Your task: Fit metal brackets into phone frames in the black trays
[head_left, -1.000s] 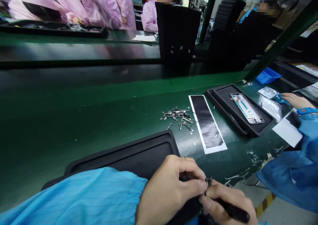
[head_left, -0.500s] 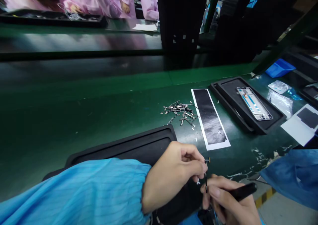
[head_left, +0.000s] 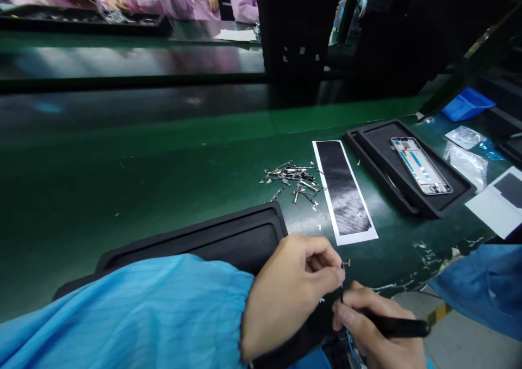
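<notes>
My left hand (head_left: 296,290), in a blue sleeve, pinches a thin flex cable (head_left: 346,263) with a small gold-coloured end sticking out past the fingertips. Close below it, my right hand (head_left: 379,317) is closed round a black pen-like tool (head_left: 408,327); its working tip is hidden by the fingers. The right fingertips meet the lower end of the dark strip. A loose pile of similar flex cables (head_left: 296,179) lies beyond my hands, beside a white-edged sheet with a black patterned face (head_left: 345,189).
Under my left arm lies a black foam tray (head_left: 191,238). Stacked black trays (head_left: 460,195) on the right hold a phone frame (head_left: 422,165). Clear plastic bags (head_left: 467,165), a blue bin (head_left: 468,104) and a white sheet (head_left: 489,214) sit farther right. People in pink work across the bench.
Both hands have shifted slightly to the right in view, still close together on the cable. The black tool has tipped to a more level angle. The camera view has shifted a little.
</notes>
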Demonstrator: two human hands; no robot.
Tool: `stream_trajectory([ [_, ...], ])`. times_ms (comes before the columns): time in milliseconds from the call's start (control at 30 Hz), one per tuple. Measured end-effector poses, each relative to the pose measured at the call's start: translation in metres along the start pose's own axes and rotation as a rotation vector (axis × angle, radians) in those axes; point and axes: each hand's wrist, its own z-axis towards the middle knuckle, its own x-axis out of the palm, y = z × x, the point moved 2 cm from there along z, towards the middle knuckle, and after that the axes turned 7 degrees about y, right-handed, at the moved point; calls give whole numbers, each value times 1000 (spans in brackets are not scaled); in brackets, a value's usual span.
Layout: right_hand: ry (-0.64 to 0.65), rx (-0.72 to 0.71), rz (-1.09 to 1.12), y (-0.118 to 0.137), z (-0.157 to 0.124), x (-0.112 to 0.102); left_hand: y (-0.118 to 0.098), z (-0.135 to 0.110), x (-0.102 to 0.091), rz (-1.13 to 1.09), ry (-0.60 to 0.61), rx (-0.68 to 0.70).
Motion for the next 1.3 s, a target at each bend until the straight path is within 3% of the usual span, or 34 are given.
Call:
stream_trajectory([
  [100,129,-200,-326,4,4,-8,0,-1,2,388,-22,261],
  [167,271,-282,-471,8,8,-14,0,1,5,659,59,396],
  [267,355,-308,-562,12,13,-19,0,6,7,898,203,396],
  [433,325,-290,-565,11,23,-24,-9,17,8,1007,241,351],
  [500,286,-257,-556,9,26,-30,-11,25,9,1043,270,326],
  [600,129,-224,-565,10,28,-49,-13,42,8,1068,257,296],
  [733,-167,-304,-590,10,25,-74,-13,64,6,1087,129,393],
  [833,-321,-269,-626,3,26,-82,-11,74,9,1140,85,478],
  [933,-368,-181,-605,-6,32,-84,-7,78,16,1205,84,596],
  [1100,-386,-50,-631,-19,39,-87,7,80,23,1381,214,827],
  [1300,-541,-6,-467,-26,42,-84,14,81,20,1464,140,988],
])
